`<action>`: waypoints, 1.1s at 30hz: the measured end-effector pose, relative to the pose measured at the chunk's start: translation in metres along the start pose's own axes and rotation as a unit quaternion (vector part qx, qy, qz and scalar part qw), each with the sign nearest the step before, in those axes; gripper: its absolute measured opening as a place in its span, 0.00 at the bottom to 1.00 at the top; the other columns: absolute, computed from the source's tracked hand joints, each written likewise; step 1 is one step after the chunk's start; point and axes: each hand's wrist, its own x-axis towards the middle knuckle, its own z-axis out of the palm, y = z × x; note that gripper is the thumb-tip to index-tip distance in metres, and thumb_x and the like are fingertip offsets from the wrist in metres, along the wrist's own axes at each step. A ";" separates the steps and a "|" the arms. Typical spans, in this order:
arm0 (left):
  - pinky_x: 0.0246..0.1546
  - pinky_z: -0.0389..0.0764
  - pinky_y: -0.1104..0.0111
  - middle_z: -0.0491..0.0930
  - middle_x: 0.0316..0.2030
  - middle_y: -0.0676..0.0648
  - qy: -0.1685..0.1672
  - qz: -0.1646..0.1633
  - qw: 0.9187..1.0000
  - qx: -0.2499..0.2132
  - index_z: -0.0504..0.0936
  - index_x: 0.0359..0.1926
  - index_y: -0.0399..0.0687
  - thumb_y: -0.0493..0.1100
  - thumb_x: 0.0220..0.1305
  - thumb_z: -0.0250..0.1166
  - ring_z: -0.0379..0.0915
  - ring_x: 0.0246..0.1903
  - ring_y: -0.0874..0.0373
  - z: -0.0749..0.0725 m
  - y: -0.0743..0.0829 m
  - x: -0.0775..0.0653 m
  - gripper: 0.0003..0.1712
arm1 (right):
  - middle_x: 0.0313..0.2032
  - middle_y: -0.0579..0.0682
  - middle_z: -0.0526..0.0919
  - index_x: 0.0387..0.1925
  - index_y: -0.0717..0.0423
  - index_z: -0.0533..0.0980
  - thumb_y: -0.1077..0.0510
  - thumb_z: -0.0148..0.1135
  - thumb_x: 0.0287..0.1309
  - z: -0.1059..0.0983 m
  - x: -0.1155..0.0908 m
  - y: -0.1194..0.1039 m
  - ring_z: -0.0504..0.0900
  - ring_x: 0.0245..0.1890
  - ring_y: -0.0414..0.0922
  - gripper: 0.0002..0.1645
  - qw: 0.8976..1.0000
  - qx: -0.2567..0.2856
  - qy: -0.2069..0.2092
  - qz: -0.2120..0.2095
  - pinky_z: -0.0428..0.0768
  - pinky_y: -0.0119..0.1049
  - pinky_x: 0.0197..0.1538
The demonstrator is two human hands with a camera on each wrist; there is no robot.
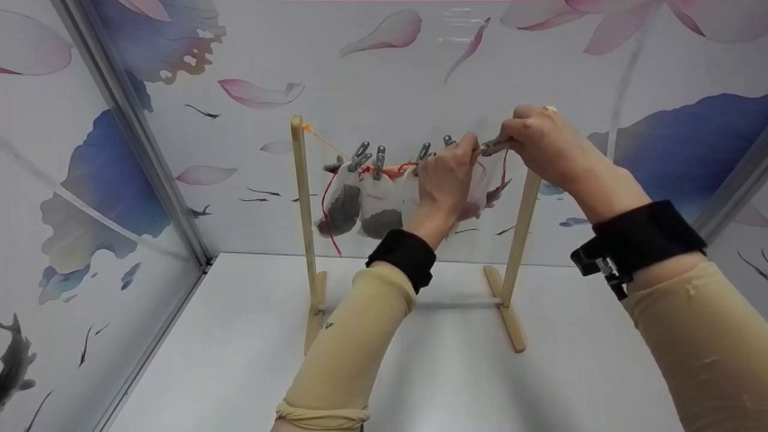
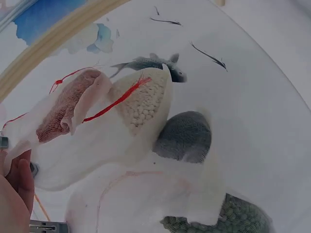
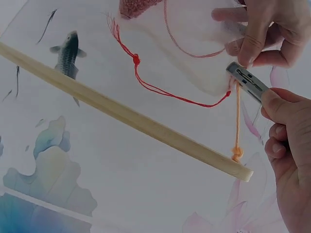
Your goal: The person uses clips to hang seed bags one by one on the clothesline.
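Note:
My left hand pinches the top of a sheer white drawstring pouch with reddish contents, which hangs from an orange cord. To its right, my right hand pinches the tail end of a grey clothespin. The nose of that clothespin is at the pouch's upper corner and the cord. Left of my hands, more sheer pouches with dark contents hang under several grey clothespins. A pouch of white bean-like pieces shows beside the reddish one in the left wrist view.
The cord runs between two wooden posts, one left and one right, on flat wooden feet. A pale crossbar joins them low down. The rack stands on a white table before a printed panel.

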 end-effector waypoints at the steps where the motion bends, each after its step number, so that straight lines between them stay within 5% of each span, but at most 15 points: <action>1: 0.17 0.60 0.75 0.81 0.24 0.57 -0.010 -0.004 1.000 0.002 0.75 0.38 0.55 0.52 0.71 0.49 0.65 0.17 0.67 -0.001 0.001 0.001 0.11 | 0.25 0.59 0.73 0.30 0.68 0.80 0.74 0.61 0.51 0.001 -0.001 0.000 0.78 0.28 0.55 0.04 1.000 0.000 -0.003 0.004 0.80 0.46 0.33; 6: 0.16 0.60 0.74 0.82 0.24 0.57 -0.049 -0.017 0.999 0.007 0.76 0.42 0.56 0.54 0.70 0.51 0.66 0.16 0.67 -0.006 0.006 -0.001 0.11 | 0.29 0.61 0.73 0.37 0.68 0.78 0.76 0.61 0.50 0.005 -0.006 -0.003 0.78 0.33 0.55 0.10 1.000 -0.029 0.000 -0.008 0.81 0.45 0.37; 16: 0.18 0.73 0.72 0.81 0.33 0.57 -0.002 0.044 0.999 0.007 0.74 0.46 0.56 0.55 0.67 0.54 0.72 0.19 0.66 -0.010 0.000 -0.029 0.13 | 0.48 0.62 0.76 0.51 0.64 0.74 0.74 0.55 0.56 0.025 -0.021 -0.003 0.74 0.46 0.59 0.20 0.994 -0.093 0.049 0.011 0.79 0.50 0.43; 23: 0.19 0.75 0.70 0.80 0.29 0.57 -0.014 0.097 0.995 -0.016 0.76 0.40 0.55 0.52 0.66 0.55 0.75 0.20 0.65 -0.008 -0.011 -0.065 0.09 | 0.61 0.60 0.69 0.64 0.56 0.65 0.67 0.61 0.53 0.044 -0.037 -0.005 0.72 0.53 0.61 0.35 0.986 -0.136 0.076 0.057 0.77 0.54 0.45; 28: 0.18 0.74 0.71 0.78 0.28 0.57 -0.046 0.111 0.993 -0.014 0.77 0.37 0.56 0.51 0.65 0.58 0.75 0.21 0.65 -0.005 -0.027 -0.093 0.07 | 0.60 0.60 0.70 0.64 0.55 0.65 0.67 0.62 0.50 0.059 -0.053 -0.008 0.72 0.54 0.61 0.37 0.985 -0.108 0.112 0.076 0.75 0.56 0.48; 33: 0.17 0.74 0.70 0.79 0.28 0.56 -0.075 0.116 0.990 0.000 0.79 0.36 0.55 0.52 0.63 0.60 0.77 0.22 0.63 -0.001 -0.044 -0.126 0.08 | 0.60 0.62 0.70 0.63 0.58 0.66 0.62 0.65 0.52 0.079 -0.079 -0.019 0.71 0.56 0.61 0.35 0.987 -0.061 0.096 0.114 0.72 0.57 0.54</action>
